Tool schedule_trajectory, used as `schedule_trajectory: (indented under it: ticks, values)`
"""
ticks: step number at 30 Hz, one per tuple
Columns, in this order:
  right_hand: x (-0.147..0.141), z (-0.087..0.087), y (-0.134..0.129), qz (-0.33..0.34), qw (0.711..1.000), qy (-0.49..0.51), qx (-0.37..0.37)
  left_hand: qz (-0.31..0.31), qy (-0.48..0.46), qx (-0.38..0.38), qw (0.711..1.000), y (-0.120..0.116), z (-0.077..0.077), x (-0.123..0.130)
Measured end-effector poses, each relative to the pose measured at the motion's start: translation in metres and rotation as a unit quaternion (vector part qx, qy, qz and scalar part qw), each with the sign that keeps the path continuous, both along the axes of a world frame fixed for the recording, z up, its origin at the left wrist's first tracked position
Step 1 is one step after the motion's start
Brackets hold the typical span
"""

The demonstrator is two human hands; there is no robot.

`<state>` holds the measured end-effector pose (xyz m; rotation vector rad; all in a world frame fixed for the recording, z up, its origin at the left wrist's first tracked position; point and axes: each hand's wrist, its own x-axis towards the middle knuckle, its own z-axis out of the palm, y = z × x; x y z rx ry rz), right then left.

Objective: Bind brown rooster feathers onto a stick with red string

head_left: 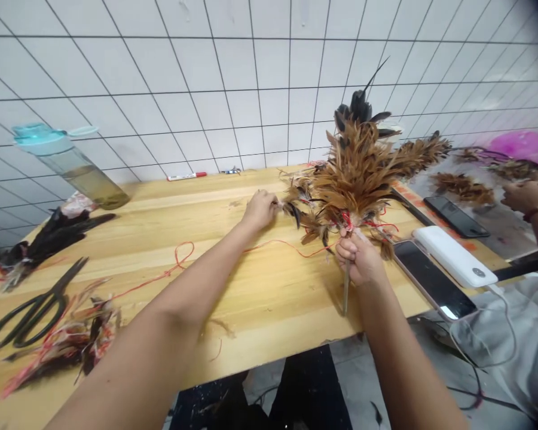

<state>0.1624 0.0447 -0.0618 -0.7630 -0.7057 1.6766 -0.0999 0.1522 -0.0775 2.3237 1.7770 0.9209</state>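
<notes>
Feather duster (354, 179) of brown feathers with a dark, black-tipped crown stood upright over a pale wooden bench (269, 310), below a white tiled wall (233, 77). The right hand (361, 260) was clamped around its thin stick (345, 292), just under a binding of red string (347, 222). The left hand (260, 210) was beside the bundle's left edge, fingers pinched together; what they held was too small to tell. Black-handled scissors (31, 310), dark feathers (49, 239) and a string-tied feather bunch (67, 340) lay on the left, near a plastic water bottle (72, 170). A smartphone (434, 280) and white power bank (452, 257) lay on the right, near a co-worker's hand (529, 194).
</notes>
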Motion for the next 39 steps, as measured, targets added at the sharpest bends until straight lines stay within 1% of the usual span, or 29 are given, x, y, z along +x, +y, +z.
schedule_trajectory:
  ticks: [2,3,4,5,6,7,8,9,10,11,14,16,19,23,26,30,33,36,39]
  values:
    - [-0.003,-0.001,0.002,-0.011,1.0,-0.003,-0.004,-0.001,-0.13,-0.003,0.991,-0.011,0.014,0.006]
    - [-0.005,-0.002,0.002,-0.018,1.0,-0.008,-0.002,-0.018,-0.214,-0.027,0.976,-0.019,0.022,0.011]
    - [-0.007,-0.003,0.003,-0.025,1.0,-0.014,0.001,-0.046,-0.312,-0.067,0.946,-0.028,0.03,0.018]
    - [-0.008,-0.004,0.003,-0.034,0.999,-0.02,0.005,-0.085,-0.405,-0.119,0.902,-0.037,0.038,0.026]
    - [-0.01,-0.004,0.003,-0.043,0.999,-0.027,0.009,-0.134,-0.47,-0.182,0.853,-0.047,0.046,0.035]
    - [-0.011,-0.005,0.003,-0.05,0.998,-0.035,0.012,-0.175,-0.513,-0.233,0.807,-0.058,0.052,0.045]
    - [-0.012,-0.006,0.003,-0.054,0.997,-0.044,0.013,-0.208,-0.534,-0.272,0.773,-0.067,0.056,0.055]
    - [-0.013,-0.007,0.002,-0.056,0.997,-0.052,0.013,-0.228,-0.54,-0.298,0.753,-0.075,0.059,0.065]
    - [-0.014,-0.007,0.001,-0.054,0.997,-0.058,0.012,-0.24,-0.536,-0.317,0.745,-0.082,0.06,0.073]
    - [-0.015,-0.008,0.0,-0.051,0.997,-0.062,0.011,-0.245,-0.528,-0.326,0.745,-0.087,0.06,0.08]
    - [-0.017,-0.01,-0.002,-0.028,0.997,-0.064,0.012,-0.241,-0.5,-0.325,0.766,-0.093,0.053,0.092]
    - [-0.019,-0.011,-0.002,-0.011,0.997,-0.07,0.018,-0.234,-0.494,-0.315,0.776,-0.092,0.048,0.093]
    - [-0.022,-0.011,-0.002,0.001,0.996,-0.08,0.031,-0.22,-0.506,-0.302,0.778,-0.089,0.041,0.093]
    - [-0.025,-0.009,-0.003,0.014,0.994,-0.092,0.052,-0.197,-0.538,-0.293,0.765,-0.087,0.036,0.094]
    - [-0.026,-0.007,-0.005,0.025,0.99,-0.117,0.079,-0.193,-0.559,-0.282,0.755,-0.089,0.035,0.095]
    - [-0.027,-0.005,-0.006,0.015,0.984,-0.146,0.103,-0.19,-0.59,-0.265,0.739,-0.091,0.035,0.098]
    - [-0.028,-0.004,-0.007,0.013,0.981,-0.159,0.114,-0.173,-0.62,-0.247,0.725,-0.092,0.034,0.1]
    - [-0.029,-0.004,-0.007,0.016,0.977,-0.167,0.129,-0.15,-0.635,-0.232,0.721,-0.094,0.032,0.103]
    - [-0.03,-0.004,-0.008,0.025,0.974,-0.176,0.138,-0.138,-0.636,-0.242,0.72,-0.096,0.032,0.104]
